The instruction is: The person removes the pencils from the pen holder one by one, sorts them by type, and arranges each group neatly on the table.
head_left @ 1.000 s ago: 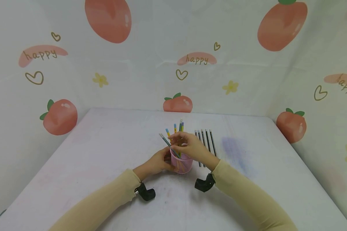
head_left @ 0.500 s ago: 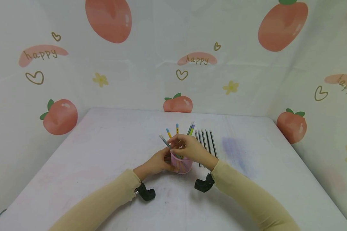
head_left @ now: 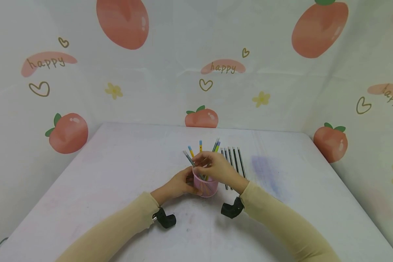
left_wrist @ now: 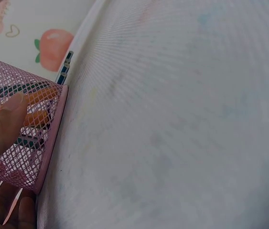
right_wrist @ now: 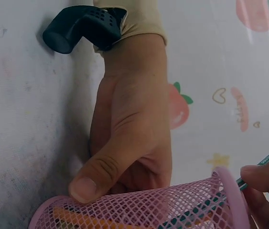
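While I follow this from my end of the feed, the left hand point(head_left: 180, 183) grips the pink cup point(head_left: 205, 187) by its side, thumb across the mesh, and the right hand point(head_left: 214, 165) pinches a green pencil point(head_left: 189, 159) at the cup's rim. That pencil leans out to the left of the cup, its lower part inside. The cup stands upright on the table point(head_left: 134, 156).

My main worry is tipping: with pencils slanting out over both sides of the rim, a sideways tug or a slack left grip could topple the cup. The pinched pencil could also snag, since the shafts seem to cross inside the cup, or slip, as only a pinch holds it.

Two yellow pencils point(head_left: 201, 146) rise from the back of the cup; a second green pencil point(head_left: 215, 144) and a lime pencil point(head_left: 218, 147) lean to its right. Just right of the cup lies a row of dark pencils point(head_left: 236, 160), and the right wrist passes over it, so I judge a low sweep could scatter them. The right hand also hides much of the cup's mouth from the head view. Beyond the cup hangs a peach-printed cloth point(head_left: 163, 91).
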The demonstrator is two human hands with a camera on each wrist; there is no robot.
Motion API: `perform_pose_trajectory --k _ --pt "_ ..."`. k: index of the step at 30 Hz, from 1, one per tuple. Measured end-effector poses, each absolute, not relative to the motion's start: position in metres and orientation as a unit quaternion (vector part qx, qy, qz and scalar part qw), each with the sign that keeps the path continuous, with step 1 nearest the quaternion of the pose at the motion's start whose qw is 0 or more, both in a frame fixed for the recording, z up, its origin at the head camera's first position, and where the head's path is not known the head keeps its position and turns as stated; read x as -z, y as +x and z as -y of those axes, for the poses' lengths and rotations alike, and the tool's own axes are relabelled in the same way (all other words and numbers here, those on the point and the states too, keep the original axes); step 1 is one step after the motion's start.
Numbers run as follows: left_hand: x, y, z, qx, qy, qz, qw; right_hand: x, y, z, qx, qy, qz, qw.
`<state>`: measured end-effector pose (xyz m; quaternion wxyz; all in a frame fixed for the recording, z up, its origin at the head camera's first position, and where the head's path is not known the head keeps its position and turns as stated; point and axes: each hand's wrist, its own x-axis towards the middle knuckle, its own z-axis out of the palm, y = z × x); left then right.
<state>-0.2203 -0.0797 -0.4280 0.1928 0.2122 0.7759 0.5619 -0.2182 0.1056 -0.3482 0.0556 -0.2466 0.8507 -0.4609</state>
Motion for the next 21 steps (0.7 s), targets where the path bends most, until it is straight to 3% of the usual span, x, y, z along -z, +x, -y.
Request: perform_pose_trajectory --k 21 --pt "0.432 -0.225 0.078 -0.553 0.197 -0.786 0.193 0.319 -0.229 -0.133 0.55 -0.21 -0.806 -0.061"
